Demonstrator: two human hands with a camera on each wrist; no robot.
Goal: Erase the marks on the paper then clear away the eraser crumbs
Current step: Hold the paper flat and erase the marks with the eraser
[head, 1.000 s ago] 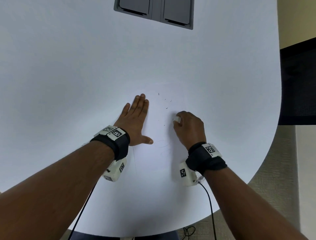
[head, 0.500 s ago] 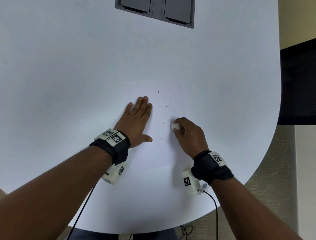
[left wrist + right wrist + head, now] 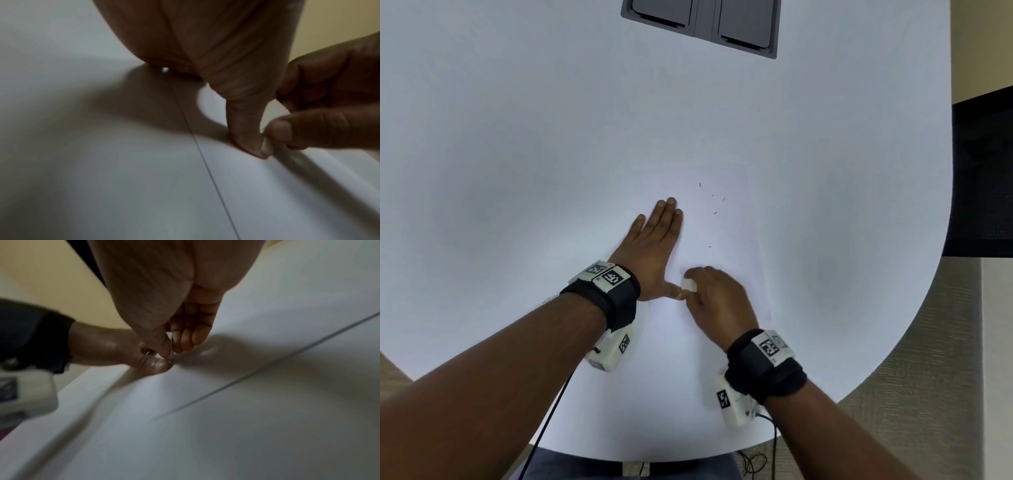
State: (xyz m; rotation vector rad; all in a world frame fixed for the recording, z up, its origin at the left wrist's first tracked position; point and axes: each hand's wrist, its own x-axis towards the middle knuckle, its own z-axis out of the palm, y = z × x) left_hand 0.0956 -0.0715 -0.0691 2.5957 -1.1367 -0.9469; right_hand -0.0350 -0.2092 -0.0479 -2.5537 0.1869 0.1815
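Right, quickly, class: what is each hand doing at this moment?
Left hand: open, fingers straight, pressing flat on the paper.
Right hand: closed, pinching the white eraser against the paper.

No readable words, brands or nos. anywhere; only signs are black-and-white square code tags: two on the left wristband [image 3: 606,275], one on the white cam box under the left wrist [image 3: 624,343], one on the right wristband [image 3: 770,346] w/ a blurred second beside it, one on the white cam box under the right wrist [image 3: 723,399]; tiny print at tag edges too small to read; right wrist view shows a blurred dark patch on the left cam box [image 3: 8,391], illegible.
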